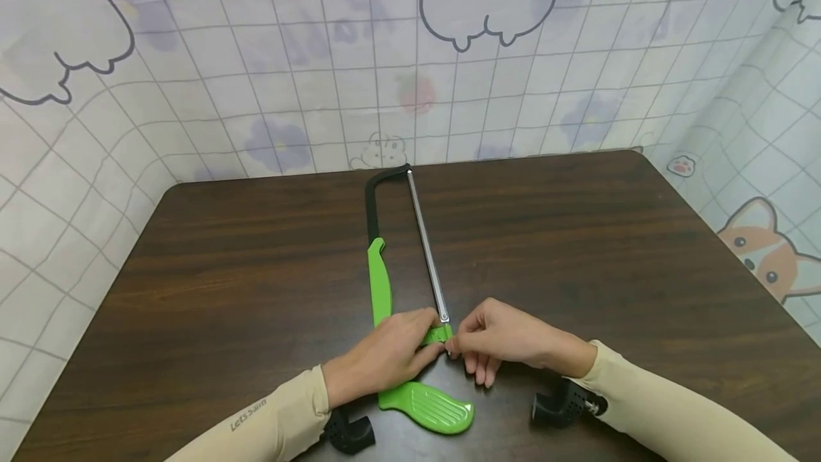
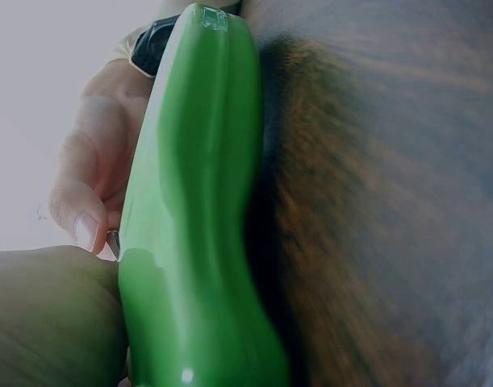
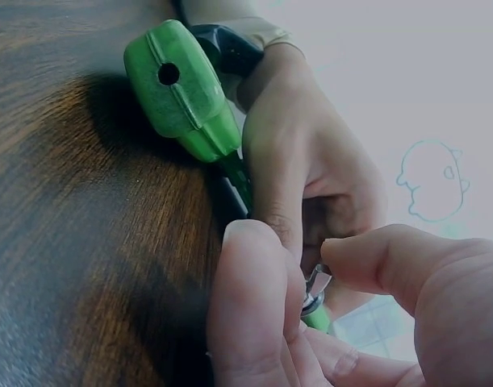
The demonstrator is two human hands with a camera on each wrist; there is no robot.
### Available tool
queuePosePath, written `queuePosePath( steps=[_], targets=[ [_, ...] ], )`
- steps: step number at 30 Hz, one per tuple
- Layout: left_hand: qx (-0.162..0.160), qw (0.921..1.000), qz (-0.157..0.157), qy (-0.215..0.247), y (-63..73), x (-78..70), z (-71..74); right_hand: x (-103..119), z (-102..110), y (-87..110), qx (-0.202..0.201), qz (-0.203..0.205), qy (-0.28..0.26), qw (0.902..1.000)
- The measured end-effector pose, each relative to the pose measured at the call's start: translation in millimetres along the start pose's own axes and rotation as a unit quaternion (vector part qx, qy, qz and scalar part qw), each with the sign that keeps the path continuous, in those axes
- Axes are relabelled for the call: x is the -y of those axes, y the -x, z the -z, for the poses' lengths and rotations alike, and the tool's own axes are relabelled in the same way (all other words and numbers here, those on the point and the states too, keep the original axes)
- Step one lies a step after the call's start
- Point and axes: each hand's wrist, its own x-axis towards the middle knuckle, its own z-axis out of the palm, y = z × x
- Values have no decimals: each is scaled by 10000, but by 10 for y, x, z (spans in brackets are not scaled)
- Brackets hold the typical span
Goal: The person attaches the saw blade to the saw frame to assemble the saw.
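A hacksaw (image 1: 380, 282) lies on the dark wooden table, its black bow away from me and its green handle (image 1: 432, 408) toward me. The silver blade (image 1: 425, 241) runs along its right side. My left hand (image 1: 394, 351) holds the saw's frame just above the handle, fingers and thumb at the green blade mount (image 1: 437, 334). At the mount's near end, my right hand (image 1: 503, 337) pinches a small metal wing nut (image 3: 317, 280) between thumb and fingers. In the left wrist view, the green handle (image 2: 202, 185) covers much of the scene.
The brown table (image 1: 577, 234) reaches back to a white gridded sheet (image 1: 359, 77) with cartoon prints, which also hangs at both sides. Black wrist mounts (image 1: 561, 405) sit under the cream sleeves (image 1: 667, 405). The bow's far tip is close to the table's back edge.
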Motion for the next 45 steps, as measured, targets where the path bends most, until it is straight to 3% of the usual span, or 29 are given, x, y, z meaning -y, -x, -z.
queuePosePath(
  steps=[32, 45],
  targets=[
    [-27, 10000, 81, 6, 10, 23, -18, -42, 18, -15, 124, 18, -261, 9996],
    [-48, 10000, -23, 5, 10, 10, -23, -29, 2, 12, 163, 1, -437, 9989]
  ],
)
